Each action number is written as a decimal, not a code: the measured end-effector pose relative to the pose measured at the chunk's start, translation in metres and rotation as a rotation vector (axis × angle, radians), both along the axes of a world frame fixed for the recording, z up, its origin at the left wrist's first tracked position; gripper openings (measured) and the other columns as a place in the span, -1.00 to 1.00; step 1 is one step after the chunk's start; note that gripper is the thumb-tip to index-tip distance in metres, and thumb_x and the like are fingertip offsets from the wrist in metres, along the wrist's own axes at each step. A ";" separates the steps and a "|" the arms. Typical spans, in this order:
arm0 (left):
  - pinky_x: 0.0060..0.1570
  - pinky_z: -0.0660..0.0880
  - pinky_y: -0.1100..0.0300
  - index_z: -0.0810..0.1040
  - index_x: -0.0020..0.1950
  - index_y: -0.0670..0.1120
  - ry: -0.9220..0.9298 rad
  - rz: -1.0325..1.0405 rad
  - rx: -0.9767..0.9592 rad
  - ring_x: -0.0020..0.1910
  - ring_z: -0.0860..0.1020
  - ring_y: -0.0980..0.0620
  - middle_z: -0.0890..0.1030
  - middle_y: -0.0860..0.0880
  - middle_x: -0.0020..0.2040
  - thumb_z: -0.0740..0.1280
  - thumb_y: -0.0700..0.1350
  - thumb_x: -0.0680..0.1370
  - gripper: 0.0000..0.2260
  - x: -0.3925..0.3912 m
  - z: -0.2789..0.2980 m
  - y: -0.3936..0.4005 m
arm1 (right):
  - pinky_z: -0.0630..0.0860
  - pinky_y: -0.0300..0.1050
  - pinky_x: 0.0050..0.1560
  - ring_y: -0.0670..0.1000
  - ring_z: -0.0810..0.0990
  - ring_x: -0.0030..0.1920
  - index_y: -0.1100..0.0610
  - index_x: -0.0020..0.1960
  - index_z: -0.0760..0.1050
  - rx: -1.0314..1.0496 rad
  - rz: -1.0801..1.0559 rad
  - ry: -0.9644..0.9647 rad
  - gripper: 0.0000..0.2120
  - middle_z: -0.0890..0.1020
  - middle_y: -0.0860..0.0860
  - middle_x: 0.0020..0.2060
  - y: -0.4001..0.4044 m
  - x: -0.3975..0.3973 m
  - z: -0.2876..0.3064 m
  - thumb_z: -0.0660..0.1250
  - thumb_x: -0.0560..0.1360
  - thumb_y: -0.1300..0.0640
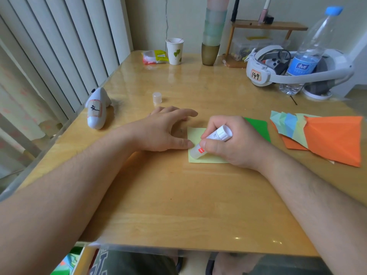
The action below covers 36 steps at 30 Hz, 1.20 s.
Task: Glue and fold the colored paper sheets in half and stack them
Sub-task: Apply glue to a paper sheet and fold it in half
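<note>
A glossy wooden table point(178, 195) fills the frame, and two bare forearms reach in from the lower corners to meet at its centre. The left hand point(164, 132) lies flat with fingers straight, thumb tip pressing the left edge of a pale yellow paper square point(195, 133). The right hand point(234, 143) curls around a white glue stick point(215, 138), its tip tilted down onto the paper; a green sheet point(258, 126) peeks out behind it, creased orange and pastel sheets point(333, 135) lie at right, and a small translucent cap point(157, 97) stands above.
</note>
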<state>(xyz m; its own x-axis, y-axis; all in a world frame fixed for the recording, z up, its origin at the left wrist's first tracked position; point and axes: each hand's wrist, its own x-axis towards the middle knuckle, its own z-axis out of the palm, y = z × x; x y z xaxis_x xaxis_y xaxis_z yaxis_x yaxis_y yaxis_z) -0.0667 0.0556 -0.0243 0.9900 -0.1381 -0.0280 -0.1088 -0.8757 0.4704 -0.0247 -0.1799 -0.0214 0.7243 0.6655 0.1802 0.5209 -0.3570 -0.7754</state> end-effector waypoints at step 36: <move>0.52 0.24 -0.06 0.22 0.55 0.38 -0.005 -0.016 0.039 0.47 0.25 0.03 0.38 0.21 0.40 0.46 0.31 0.48 -0.30 -0.001 0.002 0.000 | 0.27 -0.17 -0.37 -0.04 0.35 -0.36 0.23 -0.29 0.49 0.150 -0.032 -0.034 -0.72 0.47 0.26 -0.37 -0.020 0.007 0.017 0.41 0.29 0.01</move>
